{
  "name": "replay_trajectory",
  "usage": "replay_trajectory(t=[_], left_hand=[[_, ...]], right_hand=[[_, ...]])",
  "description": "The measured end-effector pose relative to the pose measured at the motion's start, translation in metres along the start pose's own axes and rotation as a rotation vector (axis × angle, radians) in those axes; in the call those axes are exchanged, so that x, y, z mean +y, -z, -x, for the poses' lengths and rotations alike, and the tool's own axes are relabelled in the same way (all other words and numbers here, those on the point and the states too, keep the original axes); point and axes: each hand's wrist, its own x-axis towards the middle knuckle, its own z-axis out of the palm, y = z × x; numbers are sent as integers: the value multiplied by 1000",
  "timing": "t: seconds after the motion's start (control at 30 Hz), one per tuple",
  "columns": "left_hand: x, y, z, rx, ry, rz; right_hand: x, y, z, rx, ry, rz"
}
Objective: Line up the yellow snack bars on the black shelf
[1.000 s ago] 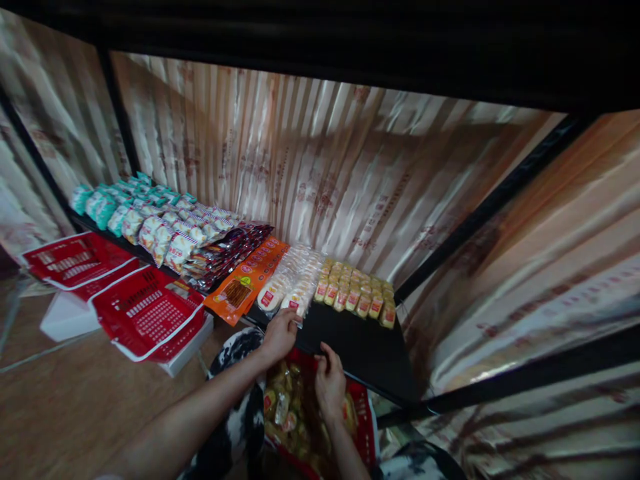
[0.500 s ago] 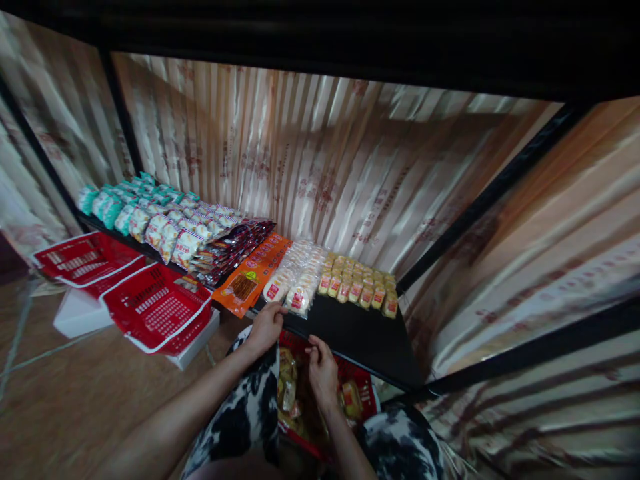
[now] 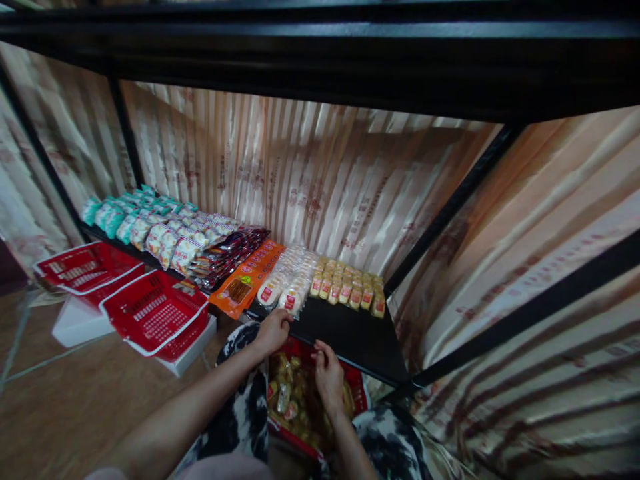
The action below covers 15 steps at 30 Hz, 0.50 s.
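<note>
My left hand (image 3: pixel 274 331) hovers by the front edge of the black shelf (image 3: pixel 345 337), just below two rows of white-wrapped snack packs (image 3: pixel 293 293). Its fingers are loosely bent, with no item visible in them. My right hand (image 3: pixel 329 375) is over a red basket (image 3: pixel 361 390) between my knees, fingers parted and nothing seen in them. Inside this basket lie many small yellow-wrapped snack packs (image 3: pixel 284 393). More yellow packs (image 3: pixel 345 285) stand in tidy rows on the shelf, right of the white ones.
Left along the shelf lie an orange snack bag (image 3: pixel 247 277), dark shiny packets (image 3: pixel 233 250), white bags (image 3: pixel 175 243) and teal bags (image 3: pixel 115 217). Two red baskets (image 3: pixel 155 313) rest on white boxes (image 3: pixel 193 347) on the floor. An upper shelf (image 3: pixel 320 63) hangs overhead; a post (image 3: pixel 450 207) rises at right.
The view has tilted up and shifted slightly, showing more of the upper shelf. Both hands keep nearly the same pose, and more yellow packs show in the basket between them. The shelf rows look unchanged.
</note>
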Motion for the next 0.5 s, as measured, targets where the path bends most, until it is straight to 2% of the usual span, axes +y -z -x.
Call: replay_trajectory(t=[0.1, 0.27, 0.4, 0.5], left_hand=[[-8, 0, 6, 12, 12, 10], [-32, 8, 9, 74, 71, -20], [-39, 16, -5, 98, 79, -30], [-35, 19, -21, 106, 81, -39]], right_hand=[[-1, -4, -2, -13, -18, -13], [-9, -26, -4, -117, -46, -39], [-19, -40, -10, -202, -77, -66], [-23, -42, -22, -211, -71, -61]])
